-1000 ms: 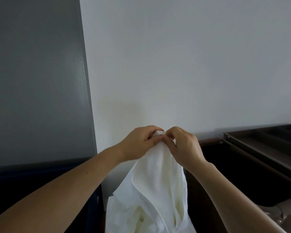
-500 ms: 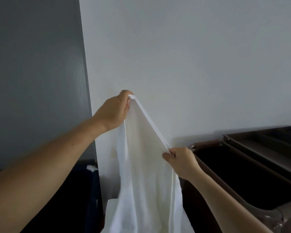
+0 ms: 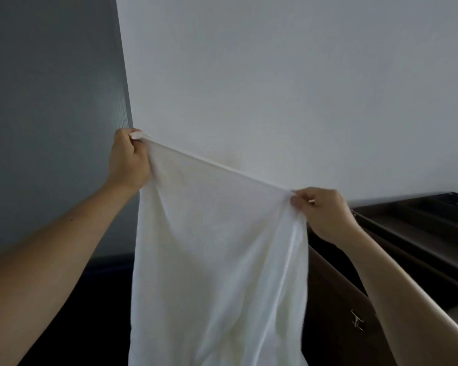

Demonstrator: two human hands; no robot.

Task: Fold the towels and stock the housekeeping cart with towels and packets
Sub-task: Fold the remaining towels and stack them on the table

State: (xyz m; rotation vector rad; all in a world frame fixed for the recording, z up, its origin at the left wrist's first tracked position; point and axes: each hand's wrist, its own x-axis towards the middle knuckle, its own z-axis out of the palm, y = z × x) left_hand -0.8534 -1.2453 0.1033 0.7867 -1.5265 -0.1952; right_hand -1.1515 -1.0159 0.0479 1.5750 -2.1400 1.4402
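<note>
Pale wall [image 3: 275, 75] is filling most of the frame ahead of you, with a dark grey panel [image 3: 50, 101] taking up the left side. You are holding a white towel [image 3: 217, 247] spread out in front of that wall, in the middle of the frame.

Your left hand [image 3: 128, 161], at centre left, is gripping one top corner with its fingers curled tightly round the cloth. Your right hand [image 3: 325, 212], lower and toward centre right, is pinching the other top corner between the thumb and curled fingers. The towel's upper edge is running taut between your two hands, slanting from upper left down to lower right.

Below that edge the cloth is hanging in loose, soft folds and is passing out of the frame at the bottom, so you cannot tell where its lower end is lying.

At the right edge a dark brown housekeeping cart [image 3: 336, 299] is standing behind your right forearm, and its divided top tray [image 3: 418, 215] is showing at middle right. A small metal fitting [image 3: 357, 322] is showing on the cart's side at lower right, too small to make out.
</note>
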